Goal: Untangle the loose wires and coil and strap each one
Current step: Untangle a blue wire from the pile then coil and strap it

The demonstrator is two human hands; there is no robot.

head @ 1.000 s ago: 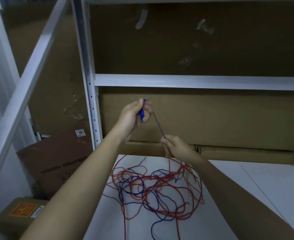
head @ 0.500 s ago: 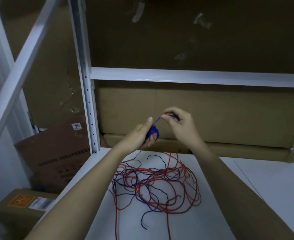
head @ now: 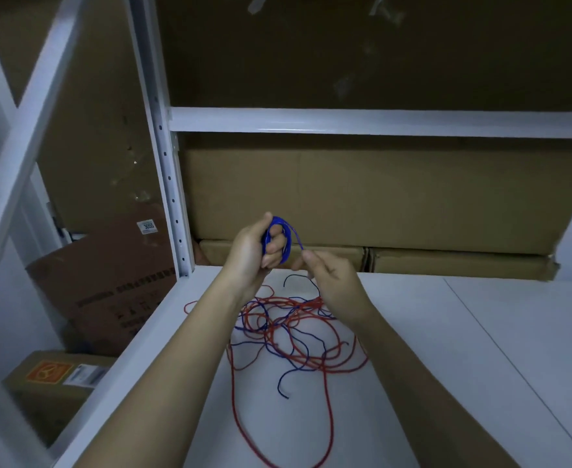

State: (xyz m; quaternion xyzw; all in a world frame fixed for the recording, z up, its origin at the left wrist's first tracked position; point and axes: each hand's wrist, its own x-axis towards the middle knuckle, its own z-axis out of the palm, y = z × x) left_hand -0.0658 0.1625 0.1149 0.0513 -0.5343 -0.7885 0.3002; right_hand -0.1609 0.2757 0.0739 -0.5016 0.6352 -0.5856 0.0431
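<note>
My left hand (head: 255,249) is raised above the white shelf surface (head: 480,349) and grips a small coil of blue wire (head: 286,236) wound round its fingers. A strand of that blue wire runs from the coil down to my right hand (head: 328,278), which pinches it just right of the coil. Below both hands lies a tangle of red wire (head: 315,352) mixed with loose blue wire (head: 286,383) on the shelf. One red loop trails toward the bottom edge of the view.
White metal shelving: an upright post (head: 168,184) at the left and a crossbeam (head: 379,123) above. Brown cardboard boxes (head: 379,197) line the back of the shelf. More cartons (head: 109,285) stand on the floor at the left, beyond the shelf's edge.
My right hand has come down from above the coil to its lower right, laying another blue turn on it. My left hand with the coil rose slightly. More blue wire has left the tangle.
</note>
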